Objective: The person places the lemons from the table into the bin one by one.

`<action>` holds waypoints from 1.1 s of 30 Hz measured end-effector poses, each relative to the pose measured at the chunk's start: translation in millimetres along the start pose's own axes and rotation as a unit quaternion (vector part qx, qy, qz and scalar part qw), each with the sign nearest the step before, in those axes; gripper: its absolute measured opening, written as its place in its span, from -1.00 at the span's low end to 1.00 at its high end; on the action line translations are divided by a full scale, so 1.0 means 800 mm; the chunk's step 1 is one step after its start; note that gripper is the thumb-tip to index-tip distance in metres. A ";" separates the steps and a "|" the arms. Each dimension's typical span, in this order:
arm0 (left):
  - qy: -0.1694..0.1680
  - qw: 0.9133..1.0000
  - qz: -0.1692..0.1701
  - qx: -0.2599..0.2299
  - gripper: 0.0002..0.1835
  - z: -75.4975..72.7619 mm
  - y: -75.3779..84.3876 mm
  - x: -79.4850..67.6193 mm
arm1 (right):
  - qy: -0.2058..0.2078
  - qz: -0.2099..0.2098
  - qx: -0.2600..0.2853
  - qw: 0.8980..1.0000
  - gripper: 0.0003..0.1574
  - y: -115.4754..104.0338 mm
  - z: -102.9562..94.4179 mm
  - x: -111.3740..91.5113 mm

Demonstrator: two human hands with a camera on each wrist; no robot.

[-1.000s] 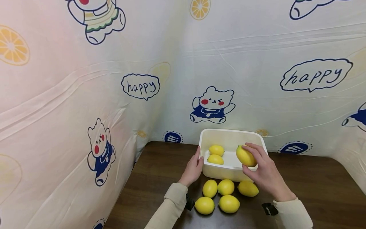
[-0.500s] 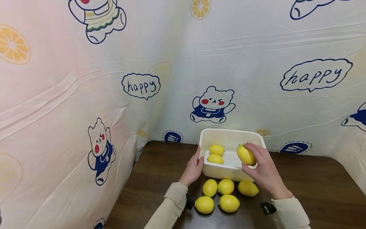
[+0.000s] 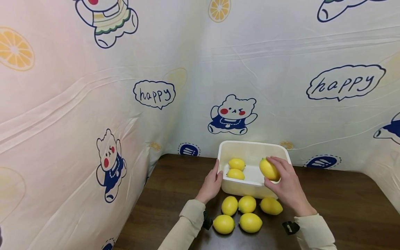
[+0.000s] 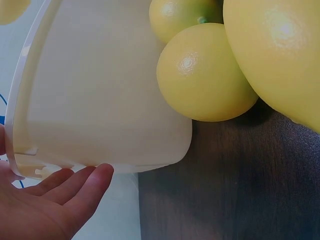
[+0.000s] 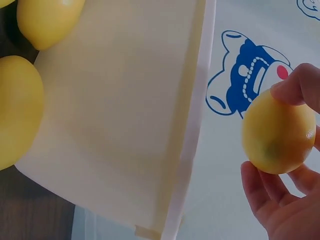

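My right hand (image 3: 289, 187) holds a yellow lemon (image 3: 268, 169) between thumb and fingers, above the right part of a white plastic bin (image 3: 243, 188). The right wrist view shows this lemon (image 5: 279, 135) raised past the bin's rim. At the bin's left side, my left hand (image 3: 210, 184) grips the wall near the front corner. In the left wrist view its fingers (image 4: 92, 187) lie along the outside, the thumb by the rim. Two lemons, one behind the other (image 3: 236, 164), lie inside the bin toward the left.
Several lemons lie on the dark wooden table (image 3: 175, 194) before the bin, among them a front-left lemon (image 3: 223, 224) and a right-hand lemon (image 3: 271, 206). A printed cloth (image 3: 184, 114) hangs behind and to the left of the table.
The right forearm has shifted slightly left, and the lemon in the right hand has moved a touch to the right. The left hand, bin and other lemons have stayed in place.
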State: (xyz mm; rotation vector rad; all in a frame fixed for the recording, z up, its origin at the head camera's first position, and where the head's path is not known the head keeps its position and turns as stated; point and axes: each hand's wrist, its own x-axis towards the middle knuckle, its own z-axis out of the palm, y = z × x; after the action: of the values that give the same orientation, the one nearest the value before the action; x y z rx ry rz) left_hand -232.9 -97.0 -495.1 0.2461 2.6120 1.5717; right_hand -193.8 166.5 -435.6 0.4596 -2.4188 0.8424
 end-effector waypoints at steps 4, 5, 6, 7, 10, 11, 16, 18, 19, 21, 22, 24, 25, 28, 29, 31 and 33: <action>0.002 1.000 0.001 0.001 -0.36 0.000 0.000 0.001 | -0.010 0.008 -0.002 1.000 -0.24 0.001 0.004 0.000; 0.001 1.000 0.000 0.003 -0.36 -0.001 0.001 0.000 | -0.014 0.011 -0.002 1.000 -0.25 0.001 0.005 0.000; 0.001 1.000 0.000 0.003 -0.36 -0.001 0.001 0.000 | -0.018 0.014 -0.001 1.000 -0.25 0.001 0.006 0.000; 0.001 1.000 -0.001 0.004 -0.36 -0.001 0.001 0.000 | -0.022 0.017 -0.001 1.000 -0.25 0.001 0.007 0.000; -0.001 1.000 0.001 0.006 -0.36 -0.002 0.001 -0.001 | -0.034 0.028 0.004 0.999 -0.24 0.000 0.010 0.000; -0.001 1.000 0.001 0.006 -0.36 -0.002 0.001 -0.001 | -0.037 0.031 0.006 0.999 -0.24 0.000 0.011 0.000; 0.001 1.000 0.000 0.000 -0.36 -0.001 0.000 0.000 | -0.044 0.040 0.008 0.998 -0.22 0.000 0.014 0.001; 0.002 1.000 0.001 -0.001 -0.36 0.000 -0.001 0.001 | -0.043 0.041 0.004 0.998 -0.22 0.001 0.015 0.001; 0.002 1.000 0.001 0.000 -0.36 0.000 -0.001 0.001 | -0.043 0.041 0.003 0.998 -0.22 0.001 0.016 0.001; 0.003 1.000 0.003 0.001 -0.37 0.000 -0.002 0.002 | -0.043 0.045 0.002 0.998 -0.22 0.001 0.017 0.002; 0.003 1.000 0.004 0.001 -0.37 0.000 -0.002 0.002 | -0.044 0.047 0.001 0.998 -0.22 0.001 0.017 0.002; 0.003 1.000 0.008 0.001 -0.37 0.000 -0.003 0.001 | -0.046 0.051 0.004 0.998 -0.23 0.000 0.018 0.002; 0.003 1.000 0.009 0.000 -0.37 0.000 -0.003 0.001 | -0.048 0.053 0.004 0.997 -0.23 0.000 0.019 0.002; 0.004 1.000 0.011 -0.001 -0.37 0.000 -0.003 0.001 | -0.052 0.058 0.004 0.997 -0.23 0.000 0.020 0.002; 0.004 1.000 0.010 -0.001 -0.37 0.000 -0.002 0.001 | -0.053 0.059 0.004 0.997 -0.24 0.000 0.020 0.002; 0.004 1.000 0.006 0.000 -0.37 0.001 -0.002 0.001 | -0.054 0.060 0.003 0.997 -0.24 0.000 0.021 0.002; 0.005 1.000 0.004 0.001 -0.37 0.001 -0.002 0.002 | -0.056 0.060 0.004 0.997 -0.25 0.000 0.021 0.002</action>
State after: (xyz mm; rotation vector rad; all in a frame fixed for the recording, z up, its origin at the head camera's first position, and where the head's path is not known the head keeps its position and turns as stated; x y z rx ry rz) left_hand -234.2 -96.8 -496.9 0.2514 2.6229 1.5776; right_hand -201.6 155.3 -445.6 0.3755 -2.5684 0.8983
